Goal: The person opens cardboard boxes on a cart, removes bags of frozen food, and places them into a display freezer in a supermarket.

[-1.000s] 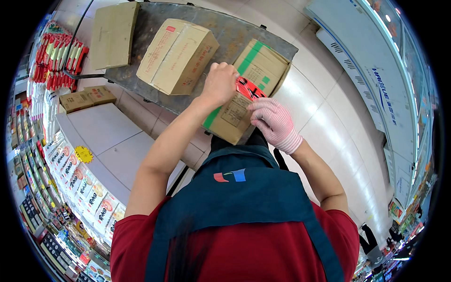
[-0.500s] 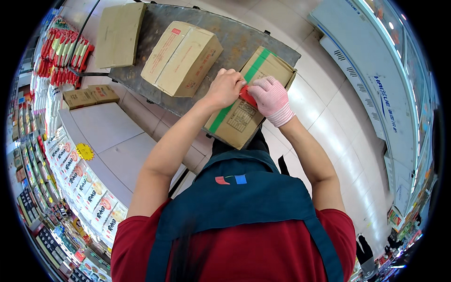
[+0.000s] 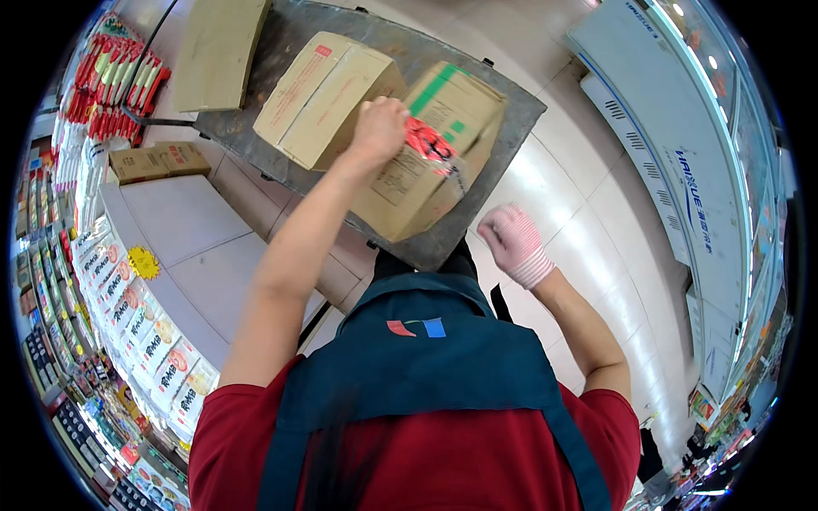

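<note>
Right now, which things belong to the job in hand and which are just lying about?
Likely in the job:
green-taped carton
red plastic piece in the left hand
dark platform

Apparently lying about:
red-printed carton
flat carton
small cartons

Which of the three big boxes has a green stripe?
The rightmost box, with red plastic over it. The middle box and upper-left box show no green.

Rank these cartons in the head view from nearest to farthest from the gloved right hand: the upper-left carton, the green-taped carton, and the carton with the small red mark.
From the right hand:
1. Green-taped carton, just up and to the left.
2. Carton with the small red mark, farther left.
3. Upper-left carton, farthest left.
</note>
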A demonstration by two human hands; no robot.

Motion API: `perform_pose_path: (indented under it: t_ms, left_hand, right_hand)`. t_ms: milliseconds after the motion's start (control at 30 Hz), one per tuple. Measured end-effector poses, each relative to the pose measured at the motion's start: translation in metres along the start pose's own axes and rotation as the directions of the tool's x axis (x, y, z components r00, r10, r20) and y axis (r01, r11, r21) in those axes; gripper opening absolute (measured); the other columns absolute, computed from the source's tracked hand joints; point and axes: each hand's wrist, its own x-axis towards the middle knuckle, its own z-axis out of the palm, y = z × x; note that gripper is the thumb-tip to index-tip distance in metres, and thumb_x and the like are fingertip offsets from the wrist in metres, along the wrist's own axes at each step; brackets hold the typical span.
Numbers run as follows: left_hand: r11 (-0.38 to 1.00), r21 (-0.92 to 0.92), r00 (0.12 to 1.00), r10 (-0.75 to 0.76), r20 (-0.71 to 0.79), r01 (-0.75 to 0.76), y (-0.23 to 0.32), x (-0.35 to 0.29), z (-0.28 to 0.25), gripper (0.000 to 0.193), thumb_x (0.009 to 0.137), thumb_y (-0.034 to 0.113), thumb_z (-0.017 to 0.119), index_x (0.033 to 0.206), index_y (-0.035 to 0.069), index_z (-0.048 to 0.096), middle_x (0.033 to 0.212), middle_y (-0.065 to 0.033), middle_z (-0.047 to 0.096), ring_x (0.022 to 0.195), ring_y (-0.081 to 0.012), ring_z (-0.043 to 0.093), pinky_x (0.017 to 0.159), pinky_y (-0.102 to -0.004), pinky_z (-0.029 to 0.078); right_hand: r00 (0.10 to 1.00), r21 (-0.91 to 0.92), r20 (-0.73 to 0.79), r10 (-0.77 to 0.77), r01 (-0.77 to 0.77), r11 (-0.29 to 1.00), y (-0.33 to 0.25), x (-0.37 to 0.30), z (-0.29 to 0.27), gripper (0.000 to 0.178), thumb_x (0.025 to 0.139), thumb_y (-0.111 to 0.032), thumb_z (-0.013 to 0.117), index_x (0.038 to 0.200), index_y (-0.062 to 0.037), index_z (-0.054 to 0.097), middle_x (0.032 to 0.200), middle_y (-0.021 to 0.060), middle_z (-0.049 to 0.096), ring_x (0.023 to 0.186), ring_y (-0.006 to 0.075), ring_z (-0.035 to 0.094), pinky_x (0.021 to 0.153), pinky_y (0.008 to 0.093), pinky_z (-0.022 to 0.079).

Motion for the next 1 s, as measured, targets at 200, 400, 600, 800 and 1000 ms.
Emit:
perform_pose_path:
  t_ms: [200,400,600,800,1000]
  left_hand:
    - [0.898,-0.373,0.942,-0.11,0.317,0.231,-0.025,0.009,-0.02,0.022,0.093,0.02,0.055,0.092,-0.001,0.063,0.09,-0.0138,0.062,0.089,-0.0264,0.057,0.082,-0.0377,0.045]
    - [0.914,-0.406,0.945,0.147,0.294,-0.016,0.018,-0.022,-0.017,0.016,0.089,0.015,0.056,0.089,0.002,0.065,0.092,-0.0126,0.062,0.092,-0.0304,0.054,0.085,-0.039,0.044]
    - [0.904,-0.374,0.937,0.292,0.191,-0.206,0.022,-0.038,-0.001,0.01,0.088,0.012,0.055,0.088,0.003,0.059,0.085,-0.0145,0.055,0.086,-0.0343,0.049,0.078,-0.0435,0.041]
    - [0.964,-0.241,0.994,0.109,-0.018,-0.11,0.014,-0.041,0.019,0.009,0.088,0.011,0.057,0.085,0.004,0.06,0.089,-0.0145,0.058,0.088,-0.0344,0.051,0.079,-0.0435,0.041]
    - [0.994,-0.066,0.996,0.088,-0.024,-0.089,-0.004,-0.023,0.008,0.011,0.086,0.013,0.06,0.09,0.002,0.059,0.093,-0.017,0.056,0.09,-0.0355,0.05,0.081,-0.0447,0.041]
  right_hand:
    - [0.869,0.736,0.153,0.47,-0.418,0.533,-0.024,0.061,0.015,0.031,0.086,-0.029,0.067,0.09,0.0009,0.061,0.08,0.0098,0.066,0.067,0.0147,0.063,0.061,0.0271,0.05]
    - [0.668,0.648,0.427,0.61,-0.696,0.309,-0.028,0.095,0.026,0.05,0.083,-0.048,0.066,0.078,0.0011,0.064,0.063,0.0087,0.064,0.046,0.0173,0.06,0.044,0.0301,0.048]
    - [0.684,0.688,0.387,0.618,-0.66,0.301,-0.012,0.076,0.047,0.036,0.094,-0.033,0.05,0.086,0.0006,0.06,0.061,0.0116,0.061,0.047,0.021,0.061,0.045,0.0329,0.05]
    - [0.933,0.652,-0.094,0.346,-0.205,0.73,-0.03,0.04,0.059,0.034,0.091,-0.027,0.053,0.069,-0.0015,0.057,0.056,0.0053,0.055,0.05,0.0127,0.052,0.05,0.0297,0.045]
    - [0.809,0.7,0.292,0.509,-0.544,0.462,-0.037,-0.027,0.034,0.032,0.093,-0.033,0.054,0.077,-0.0057,0.06,0.062,0.0032,0.058,0.057,0.0093,0.055,0.051,0.0271,0.046]
